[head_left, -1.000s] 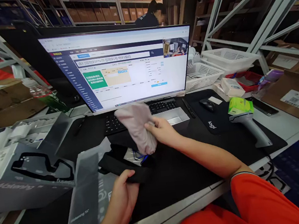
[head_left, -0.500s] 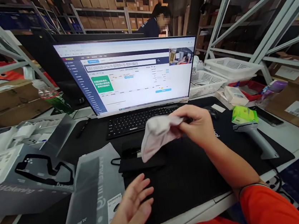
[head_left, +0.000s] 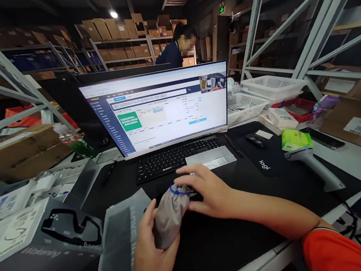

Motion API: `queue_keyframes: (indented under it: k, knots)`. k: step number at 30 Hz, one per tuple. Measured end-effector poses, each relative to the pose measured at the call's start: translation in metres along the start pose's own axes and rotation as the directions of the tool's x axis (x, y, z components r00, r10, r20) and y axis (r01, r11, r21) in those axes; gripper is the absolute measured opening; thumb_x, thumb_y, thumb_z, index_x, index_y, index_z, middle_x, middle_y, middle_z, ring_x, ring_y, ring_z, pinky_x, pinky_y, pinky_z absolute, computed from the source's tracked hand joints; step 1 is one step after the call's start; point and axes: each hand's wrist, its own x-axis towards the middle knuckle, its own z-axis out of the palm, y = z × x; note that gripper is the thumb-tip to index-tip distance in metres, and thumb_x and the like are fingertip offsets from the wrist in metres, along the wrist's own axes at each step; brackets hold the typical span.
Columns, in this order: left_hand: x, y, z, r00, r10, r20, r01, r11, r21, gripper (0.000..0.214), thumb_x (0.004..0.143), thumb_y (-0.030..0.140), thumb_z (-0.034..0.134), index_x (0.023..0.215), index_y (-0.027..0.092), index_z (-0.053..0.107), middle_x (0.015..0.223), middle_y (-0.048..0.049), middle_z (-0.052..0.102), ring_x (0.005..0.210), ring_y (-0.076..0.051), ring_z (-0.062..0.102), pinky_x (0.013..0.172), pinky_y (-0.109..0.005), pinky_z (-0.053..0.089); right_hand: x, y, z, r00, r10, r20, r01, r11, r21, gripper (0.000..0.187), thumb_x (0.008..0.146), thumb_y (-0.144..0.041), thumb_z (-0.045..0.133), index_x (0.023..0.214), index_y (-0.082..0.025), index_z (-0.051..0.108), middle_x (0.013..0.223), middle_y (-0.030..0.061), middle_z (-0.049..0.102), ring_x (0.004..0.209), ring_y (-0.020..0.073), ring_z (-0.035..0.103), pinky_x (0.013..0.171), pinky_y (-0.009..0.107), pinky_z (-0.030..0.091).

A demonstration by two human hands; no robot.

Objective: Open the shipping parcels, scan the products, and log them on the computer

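A grey cloth drawstring pouch (head_left: 169,219) with a blue cord (head_left: 176,191) round its gathered neck is tilted above the dark desk mat. My left hand (head_left: 156,247) wraps round the body of the pouch from below and the left. At the neck, my right hand (head_left: 204,191) has its fingers curled about the cord end, with the thumb below. What the pouch contains is hidden. Under and left of my left hand lies a grey printed sleeve or bag (head_left: 121,242). Just beyond my right hand, a shallow white-grey tray (head_left: 215,157) rests by the keyboard (head_left: 173,160).
A monitor (head_left: 164,107) stands behind the keyboard. To the left are a Wakening box (head_left: 46,250) and a bottle (head_left: 75,143). On the right lie a mouse (head_left: 255,141), a barcode scanner (head_left: 317,165) and white baskets (head_left: 273,88). A person (head_left: 171,54) is beyond the monitor.
The cloth pouch, earlier raised in my right hand, has come down and toward me. My left hand, open before, has closed round it. The view has tilted upward.
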Motion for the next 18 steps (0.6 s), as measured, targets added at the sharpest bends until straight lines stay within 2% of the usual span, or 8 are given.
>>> queue_keyframes:
  k: [2, 5, 7, 9, 11, 13, 16, 18]
  knots:
    - [0.001, -0.007, 0.0, 0.998, 0.037, -0.054, -0.035, 0.999, 0.028, 0.081, 0.077, 0.047, 0.079, 0.147, 0.025, 0.046, 0.134, -0.0142, 0.064, 0.122, -0.035, 0.063, 0.11, -0.054, 0.046, 0.002, 0.003, -0.004, 0.996, 0.084, -0.007, -0.083, 0.992, 0.095, 0.038, 0.088, -0.033, 0.078, 0.12, -0.02, 0.064, 0.123, 0.0131, 0.066, 0.114, 0.0214, 0.064, 0.097, 0.036, 0.055]
    - [0.002, -0.01, 0.0, 0.994, 0.111, -0.011, -0.11, 0.991, 0.075, 0.087, 0.072, 0.048, 0.083, 0.146, 0.022, 0.045, 0.134, -0.0171, 0.063, 0.121, -0.037, 0.063, 0.107, -0.056, 0.049, 0.001, 0.003, -0.001, 0.999, -0.006, 0.048, 0.0, 0.993, 0.121, 0.02, 0.091, -0.021, 0.07, 0.111, -0.021, 0.067, 0.115, 0.0091, 0.068, 0.104, 0.0176, 0.066, 0.091, 0.03, 0.056]
    - [0.002, -0.006, -0.001, 0.976, 0.216, 0.027, -0.217, 0.973, 0.075, 0.094, 0.069, 0.045, 0.087, 0.149, 0.023, 0.041, 0.139, -0.0178, 0.06, 0.125, -0.038, 0.062, 0.108, -0.056, 0.05, -0.003, -0.001, 0.003, 0.996, -0.059, 0.072, 0.055, 0.997, 0.057, 0.02, 0.09, -0.013, 0.063, 0.106, -0.022, 0.069, 0.117, 0.0088, 0.069, 0.106, 0.0173, 0.065, 0.092, 0.029, 0.055]
    - [0.002, 0.003, -0.004, 0.921, 0.389, 0.023, -0.389, 0.916, 0.099, 0.09, 0.07, 0.038, 0.088, 0.147, 0.027, 0.043, 0.143, -0.0156, 0.058, 0.129, -0.036, 0.059, 0.11, -0.054, 0.049, -0.006, -0.007, 0.007, 0.993, -0.067, 0.1, 0.067, 0.998, 0.001, 0.02, 0.088, -0.01, 0.06, 0.1, -0.022, 0.07, 0.119, 0.0087, 0.069, 0.108, 0.018, 0.065, 0.093, 0.029, 0.055]
    - [0.0, 0.015, -0.006, 0.843, 0.537, 0.012, -0.532, 0.831, 0.161, 0.073, 0.075, 0.029, 0.084, 0.141, 0.03, 0.051, 0.14, -0.0117, 0.06, 0.126, -0.031, 0.061, 0.108, -0.047, 0.051, -0.008, -0.014, 0.009, 0.988, -0.045, 0.146, 0.049, 0.999, -0.023, 0.017, 0.088, -0.011, 0.059, 0.095, -0.021, 0.071, 0.121, 0.0083, 0.069, 0.109, 0.0187, 0.064, 0.093, 0.03, 0.055]
    - [-0.001, 0.023, -0.009, 0.808, 0.589, 0.014, -0.579, 0.789, 0.204, 0.057, 0.08, 0.024, 0.079, 0.132, 0.029, 0.057, 0.128, -0.0081, 0.066, 0.116, -0.026, 0.065, 0.1, -0.04, 0.055, -0.008, -0.019, 0.009, 0.979, -0.038, 0.201, 0.04, 0.999, -0.007, 0.016, 0.092, -0.014, 0.057, 0.094, -0.02, 0.071, 0.123, 0.0087, 0.068, 0.109, 0.0191, 0.064, 0.094, 0.03, 0.055]
    - [-0.004, 0.026, -0.011, 0.849, 0.529, -0.008, -0.518, 0.834, 0.188, 0.041, 0.083, 0.023, 0.074, 0.122, 0.028, 0.063, 0.111, -0.0042, 0.071, 0.101, -0.022, 0.069, 0.091, -0.034, 0.057, -0.006, -0.02, 0.005, 0.961, -0.028, 0.275, 0.005, 0.996, 0.084, 0.017, 0.096, -0.016, 0.057, 0.105, -0.018, 0.071, 0.131, 0.0118, 0.065, 0.113, 0.0188, 0.065, 0.096, 0.03, 0.055]
    - [-0.005, 0.022, -0.015, 0.865, 0.499, -0.04, -0.487, 0.857, 0.167, 0.037, 0.082, 0.021, 0.073, 0.117, 0.028, 0.065, 0.109, -0.003, 0.071, 0.099, -0.022, 0.069, 0.09, -0.034, 0.056, -0.004, -0.017, -0.002, 0.941, 0.002, 0.337, -0.058, 0.986, 0.156, 0.017, 0.098, -0.017, 0.058, 0.109, -0.019, 0.071, 0.127, 0.0114, 0.068, 0.111, 0.0171, 0.066, 0.095, 0.028, 0.055]
